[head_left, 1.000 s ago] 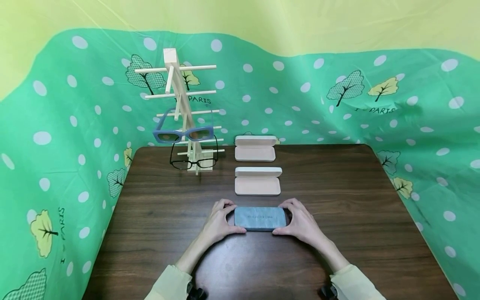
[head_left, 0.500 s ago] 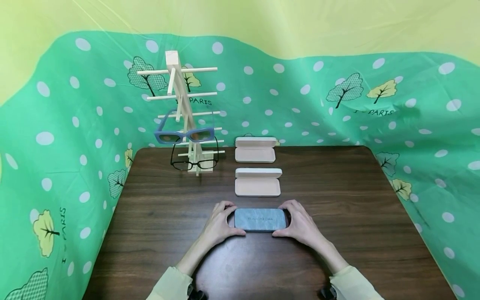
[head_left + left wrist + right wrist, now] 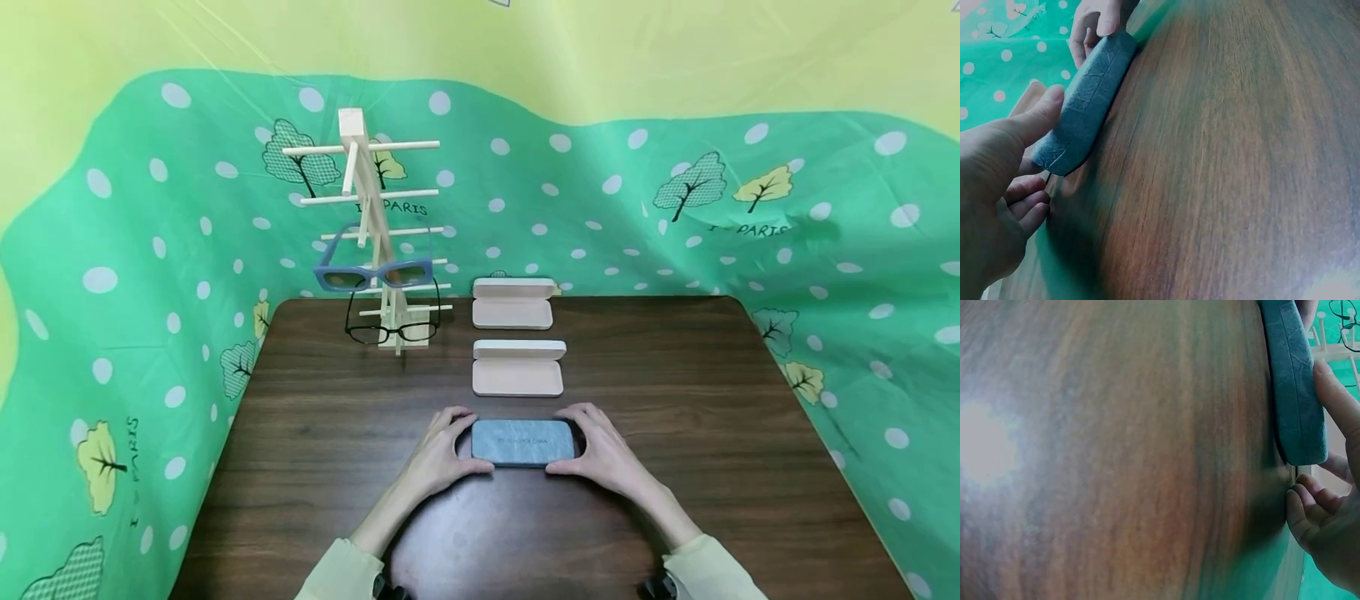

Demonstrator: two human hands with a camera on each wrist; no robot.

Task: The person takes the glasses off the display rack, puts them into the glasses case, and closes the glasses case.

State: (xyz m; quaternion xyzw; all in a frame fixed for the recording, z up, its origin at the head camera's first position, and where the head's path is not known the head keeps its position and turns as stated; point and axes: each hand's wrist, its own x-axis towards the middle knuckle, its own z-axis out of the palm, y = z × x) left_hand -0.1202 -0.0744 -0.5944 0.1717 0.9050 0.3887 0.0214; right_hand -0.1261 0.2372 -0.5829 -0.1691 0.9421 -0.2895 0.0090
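A closed blue-grey glasses case (image 3: pixel 522 442) with dark lettering on its lid lies crosswise on the table, nearest the person. My left hand (image 3: pixel 438 454) grips its left end, thumb along the front edge and fingers behind. At the right end, my right hand (image 3: pixel 603 450) holds it the same way. The left wrist view shows the case (image 3: pixel 1085 112) lengthwise, its near end between thumb and fingers. In the right wrist view, the right thumb touches the side of the case (image 3: pixel 1294 381), with the other fingers curled below its end.
Behind the case stand two opened white-lined glasses cases, one nearer (image 3: pixel 517 377) and one farther (image 3: pixel 512 314). A pale wooden display rack (image 3: pixel 367 192) at back left carries blue sunglasses (image 3: pixel 372 276) and black-framed glasses (image 3: pixel 392 333). Green patterned cloth (image 3: pixel 600 200) surrounds the dark wooden table (image 3: pixel 660 358).
Both hands keep their hold on the glasses case, which stays in place. Only the head view has shifted a little, so everything sits slightly lower in it.
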